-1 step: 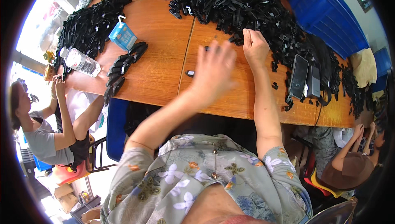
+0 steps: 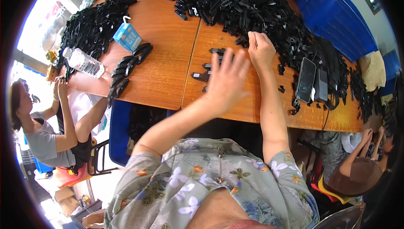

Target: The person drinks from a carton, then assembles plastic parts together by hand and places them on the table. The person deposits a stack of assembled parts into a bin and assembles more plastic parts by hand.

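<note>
While the left hand (image 2: 229, 79) splays near four black parts (image 2: 200, 76), the right hand (image 2: 261, 51) curls, contents unclear.

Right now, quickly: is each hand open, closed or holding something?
Left hand: open and spread, over some black parts.
Right hand: closed in a pinch; whether it holds anything cannot be told.
</note>
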